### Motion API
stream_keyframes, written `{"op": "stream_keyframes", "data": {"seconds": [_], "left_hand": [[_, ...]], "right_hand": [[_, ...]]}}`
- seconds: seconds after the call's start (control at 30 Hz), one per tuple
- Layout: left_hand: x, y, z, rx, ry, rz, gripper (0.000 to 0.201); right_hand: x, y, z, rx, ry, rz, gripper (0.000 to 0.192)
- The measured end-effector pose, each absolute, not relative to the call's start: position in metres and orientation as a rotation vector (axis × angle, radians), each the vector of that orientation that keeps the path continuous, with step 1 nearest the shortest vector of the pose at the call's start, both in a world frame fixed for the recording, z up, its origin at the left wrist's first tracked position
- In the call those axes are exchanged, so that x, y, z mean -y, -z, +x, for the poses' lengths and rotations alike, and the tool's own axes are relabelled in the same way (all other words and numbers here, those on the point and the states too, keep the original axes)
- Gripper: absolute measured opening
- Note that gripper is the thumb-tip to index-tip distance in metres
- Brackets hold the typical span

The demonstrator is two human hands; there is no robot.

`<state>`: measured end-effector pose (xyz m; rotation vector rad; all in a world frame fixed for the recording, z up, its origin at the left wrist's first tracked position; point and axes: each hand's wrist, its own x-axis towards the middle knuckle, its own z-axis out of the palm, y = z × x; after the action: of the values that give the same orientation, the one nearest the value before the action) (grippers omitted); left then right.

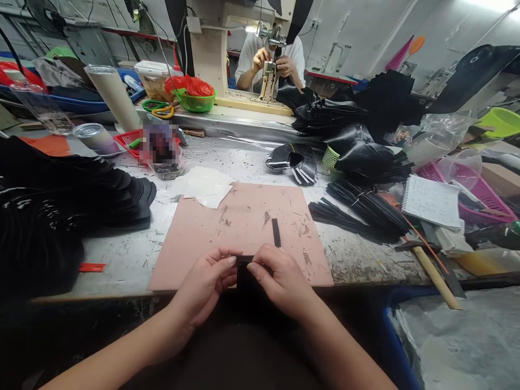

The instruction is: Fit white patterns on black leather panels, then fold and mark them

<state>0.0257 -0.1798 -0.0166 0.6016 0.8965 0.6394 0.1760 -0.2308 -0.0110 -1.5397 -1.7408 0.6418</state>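
Observation:
Between my two hands, at the front edge of the pink board (195, 227), is a black piece of material (244, 276), dark against my lap, so its full shape is hard to make out. My left hand (209, 281) pinches its left edge between thumb and fingers. On the other side my right hand (278, 276) grips its upper right part, thumb on top and fingers curled. A short black strip (276, 233) lies flat on the board just beyond my right hand. White paper pieces (209, 184) overlap the board's far left corner.
Black cut pieces (109, 189) are stacked at left. Bundled black strips (361, 208), a notebook (431, 199) and a hammer (436, 276) lie at right. A blue-rimmed bin (392, 325) stands below. Across the table, another person's hands (286, 66) work at a sewing machine (268, 81).

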Motion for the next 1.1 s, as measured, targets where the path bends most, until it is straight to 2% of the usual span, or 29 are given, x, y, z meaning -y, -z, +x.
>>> {"op": "stream_keyframes", "data": {"seconds": [0.53, 0.77, 1.1], "left_hand": [[0.185, 0.016, 0.025, -0.887, -0.637, 0.586, 0.013], [0.187, 0.017, 0.027, -0.912, -0.67, 0.644, 0.026], [0.192, 0.019, 0.034, -0.979, -0.732, 0.673, 0.023]], "right_hand": [[0.231, 0.012, 0.174, 1.721, -0.573, -1.585, 0.021], [0.231, 0.014, 0.174, 1.734, -0.546, -1.607, 0.02], [0.232, 0.014, 0.175, 1.707, -0.541, -1.586, 0.02]]}}
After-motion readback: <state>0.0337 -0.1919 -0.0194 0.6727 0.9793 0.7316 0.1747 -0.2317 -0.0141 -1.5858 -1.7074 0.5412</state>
